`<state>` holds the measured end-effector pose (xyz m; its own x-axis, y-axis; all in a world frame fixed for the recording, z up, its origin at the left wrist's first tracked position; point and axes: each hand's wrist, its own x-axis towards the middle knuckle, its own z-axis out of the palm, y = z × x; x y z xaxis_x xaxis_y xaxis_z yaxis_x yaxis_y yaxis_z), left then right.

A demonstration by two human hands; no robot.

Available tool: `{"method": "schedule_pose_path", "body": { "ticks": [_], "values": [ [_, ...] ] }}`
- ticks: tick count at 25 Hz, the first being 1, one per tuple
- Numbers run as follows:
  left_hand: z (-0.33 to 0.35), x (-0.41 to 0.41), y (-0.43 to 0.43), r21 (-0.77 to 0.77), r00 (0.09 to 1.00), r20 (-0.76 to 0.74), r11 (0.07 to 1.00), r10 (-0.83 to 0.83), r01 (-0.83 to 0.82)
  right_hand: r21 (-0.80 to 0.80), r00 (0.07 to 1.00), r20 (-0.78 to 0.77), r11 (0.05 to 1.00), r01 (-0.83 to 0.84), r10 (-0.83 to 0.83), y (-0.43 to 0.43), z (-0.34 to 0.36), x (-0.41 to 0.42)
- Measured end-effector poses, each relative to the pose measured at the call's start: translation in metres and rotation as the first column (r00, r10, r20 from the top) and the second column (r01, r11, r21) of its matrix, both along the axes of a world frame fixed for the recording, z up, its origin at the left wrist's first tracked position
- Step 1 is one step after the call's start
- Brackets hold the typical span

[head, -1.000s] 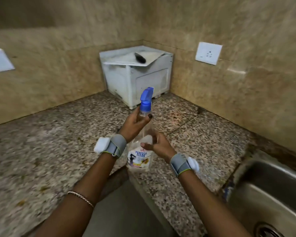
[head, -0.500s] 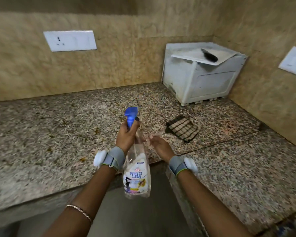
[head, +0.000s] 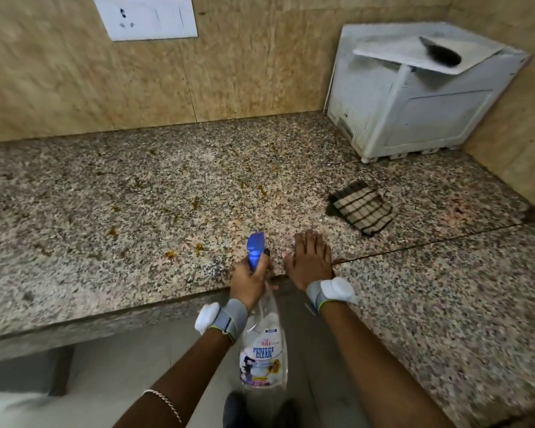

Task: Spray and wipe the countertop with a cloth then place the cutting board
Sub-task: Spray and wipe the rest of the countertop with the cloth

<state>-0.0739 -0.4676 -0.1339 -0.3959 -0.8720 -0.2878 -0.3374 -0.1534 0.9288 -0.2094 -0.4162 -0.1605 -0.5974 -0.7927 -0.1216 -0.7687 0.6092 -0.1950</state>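
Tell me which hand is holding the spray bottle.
The left hand grips the spray bottle by its neck, below the blue nozzle; the right hand is open, fingers straight, over the countertop, holding nothing.

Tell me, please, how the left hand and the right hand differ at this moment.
The left hand grips the spray bottle by its neck, fingers curled; the right hand holds nothing, fingers straight. The left hand is held up just before the edge of the countertop; the right hand lies palm down at that edge, apparently resting on the stone. Both wear a grey wristband with a white unit.
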Motion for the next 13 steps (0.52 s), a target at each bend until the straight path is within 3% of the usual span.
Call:
{"method": "schedule_pose_path", "body": {
  "ticks": [4, 9, 13],
  "values": [
    [0.000, 0.001, 0.006, 0.007, 0.996, 0.087, 1.000, 0.026, -0.026, 0.001, 1.000, 0.019, 1.000, -0.002, 0.002, 0.000, 0.001, -0.001],
    [0.009, -0.001, -0.011, 0.060, 0.999, -0.013, 0.997, 0.048, -0.047, 0.007, 1.000, 0.019, 1.000, -0.006, 0.005, -0.001, 0.001, -0.002],
    [0.024, -0.005, -0.023, -0.002, 0.999, 0.037, 1.000, 0.030, -0.030, 0.011, 1.000, 0.019, 1.000, 0.000, 0.000, -0.001, 0.001, -0.001]
  ]
}}
